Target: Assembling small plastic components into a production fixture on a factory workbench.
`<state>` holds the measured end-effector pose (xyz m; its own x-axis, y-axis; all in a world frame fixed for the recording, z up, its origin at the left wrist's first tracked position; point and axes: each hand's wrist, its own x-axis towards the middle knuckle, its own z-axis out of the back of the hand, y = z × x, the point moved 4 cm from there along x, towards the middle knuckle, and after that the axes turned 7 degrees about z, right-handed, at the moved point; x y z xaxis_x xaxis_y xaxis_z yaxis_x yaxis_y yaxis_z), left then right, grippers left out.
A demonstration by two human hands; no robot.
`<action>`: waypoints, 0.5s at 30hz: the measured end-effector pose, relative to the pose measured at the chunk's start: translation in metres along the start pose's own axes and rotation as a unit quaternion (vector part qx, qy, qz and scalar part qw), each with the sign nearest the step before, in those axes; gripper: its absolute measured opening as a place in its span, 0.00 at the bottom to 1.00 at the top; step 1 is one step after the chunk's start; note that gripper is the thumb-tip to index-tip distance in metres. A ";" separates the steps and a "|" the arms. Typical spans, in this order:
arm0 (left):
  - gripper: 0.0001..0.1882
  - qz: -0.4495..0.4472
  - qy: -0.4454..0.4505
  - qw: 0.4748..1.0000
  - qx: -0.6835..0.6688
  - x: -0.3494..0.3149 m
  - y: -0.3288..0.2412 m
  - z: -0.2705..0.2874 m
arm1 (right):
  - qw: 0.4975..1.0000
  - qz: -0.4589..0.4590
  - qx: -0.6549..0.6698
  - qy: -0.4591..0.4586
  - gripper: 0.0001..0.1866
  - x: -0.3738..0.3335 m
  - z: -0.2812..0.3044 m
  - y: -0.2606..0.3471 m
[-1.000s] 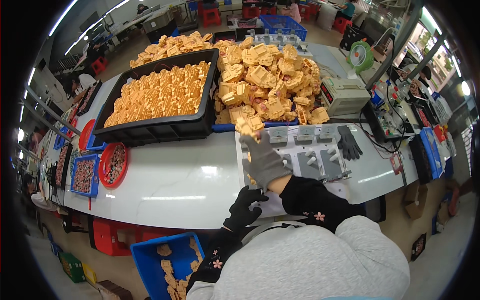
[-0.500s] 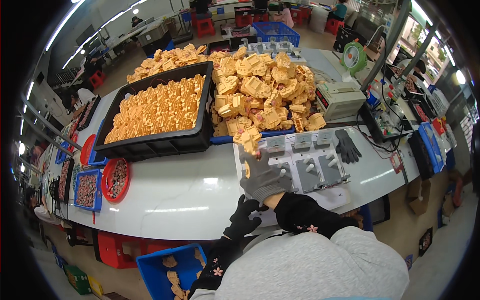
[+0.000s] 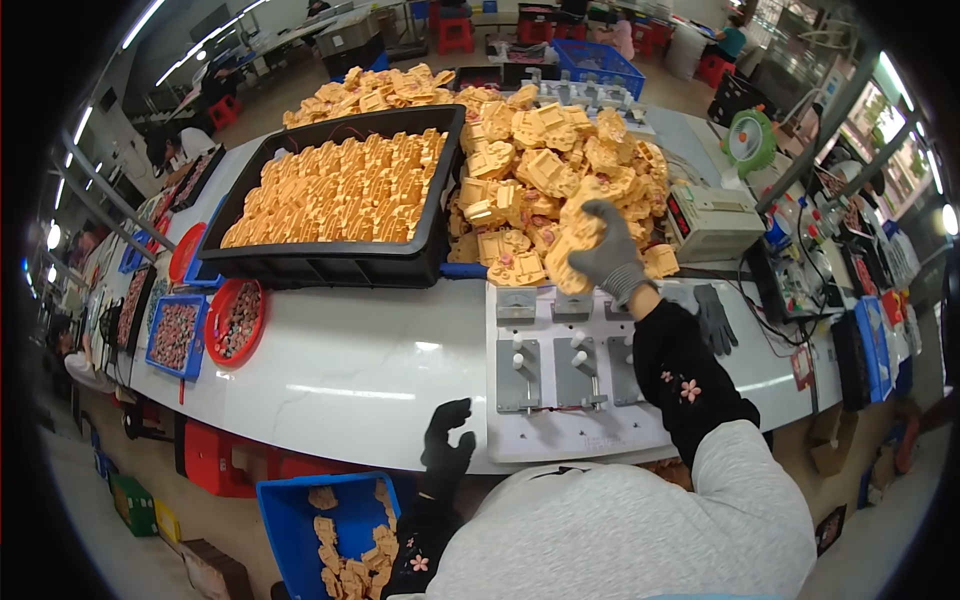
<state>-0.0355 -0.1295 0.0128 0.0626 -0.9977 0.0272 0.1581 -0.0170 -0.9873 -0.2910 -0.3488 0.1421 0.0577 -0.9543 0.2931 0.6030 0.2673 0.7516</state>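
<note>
My right hand (image 3: 610,258), in a grey glove, is closed on a yellow plastic toy housing (image 3: 574,240) at the front of a heap of similar housings (image 3: 545,150). My left hand (image 3: 448,445), in a black glove, hovers near the table's front edge, thumb and fingers apart, with nothing in it. Between the hands lies a white test board (image 3: 570,430). It carries grey fixtures (image 3: 517,375) with white knobs and a row of small meters (image 3: 516,303); my right sleeve covers part of its right side.
Left of the heap stands a black crate (image 3: 340,262) full of yellow housings. A red bowl (image 3: 262,330) and a blue tray (image 3: 155,365) hold small parts. To the right are a bench instrument (image 3: 718,222), a loose grey glove (image 3: 714,320) and a green fan (image 3: 750,140). A blue bin (image 3: 270,495) sits below.
My right hand has moved from over the test board up and right to the heap, where it grips a housing. My left hand has drawn away from the board. The whole view has shifted.
</note>
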 end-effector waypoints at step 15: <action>0.20 0.216 -0.130 0.966 0.063 -0.039 0.037 0.025 | 0.992 0.078 -0.102 -0.010 0.37 0.271 -0.074 0.003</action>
<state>-0.0078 -0.0898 -0.0205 0.3931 -0.8588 -0.3286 0.1786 0.4219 -0.8889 -0.2144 -0.6161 0.1802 0.1493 -0.8998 0.4099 0.7360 0.3779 0.5616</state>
